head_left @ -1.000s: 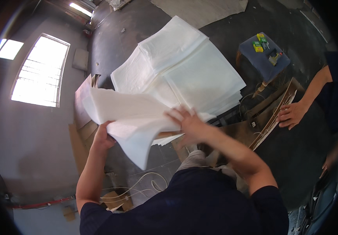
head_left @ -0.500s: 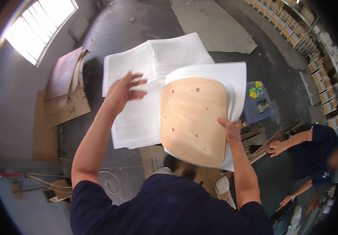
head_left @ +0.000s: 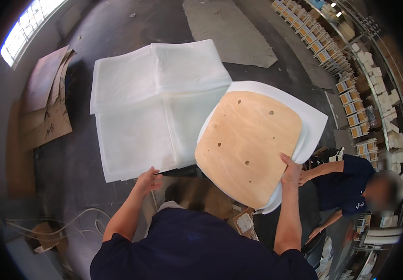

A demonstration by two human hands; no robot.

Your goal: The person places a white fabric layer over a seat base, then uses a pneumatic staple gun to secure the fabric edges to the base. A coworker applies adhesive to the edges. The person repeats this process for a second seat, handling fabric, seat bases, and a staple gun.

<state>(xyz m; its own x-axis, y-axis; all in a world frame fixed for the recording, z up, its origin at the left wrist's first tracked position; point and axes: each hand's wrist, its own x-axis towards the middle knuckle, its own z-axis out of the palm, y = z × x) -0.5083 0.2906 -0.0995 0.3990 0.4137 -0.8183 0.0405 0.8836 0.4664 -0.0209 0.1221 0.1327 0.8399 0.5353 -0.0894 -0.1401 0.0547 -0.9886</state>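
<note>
A pale plywood chair seat panel (head_left: 252,144) with rounded corners and several drilled holes is held tilted on my right. My right hand (head_left: 291,171) grips its right edge, thumb on top, fingers hidden underneath. Behind the panel a white foam sheet (head_left: 312,116) sticks out at the far and right sides, held along with it. To the left lies a spread of white foam sheets (head_left: 131,140), folded or layered, partly covered by the panel. At their near edge is my left hand (head_left: 149,181), fingers apart and holding nothing; whether it touches the sheets I cannot tell.
A co-worker in a dark shirt (head_left: 346,182) stands close on the right, one hand near my right wrist. Cardboard sheets (head_left: 47,93) lean at the left wall. Rows of stacked frames (head_left: 322,42) line the far right. A pale hose (head_left: 77,217) lies at lower left.
My left hand has come down from over the white sheets to their near edge. The panel and foam sheet in my right hand have turned clockwise. The view has shifted right.
</note>
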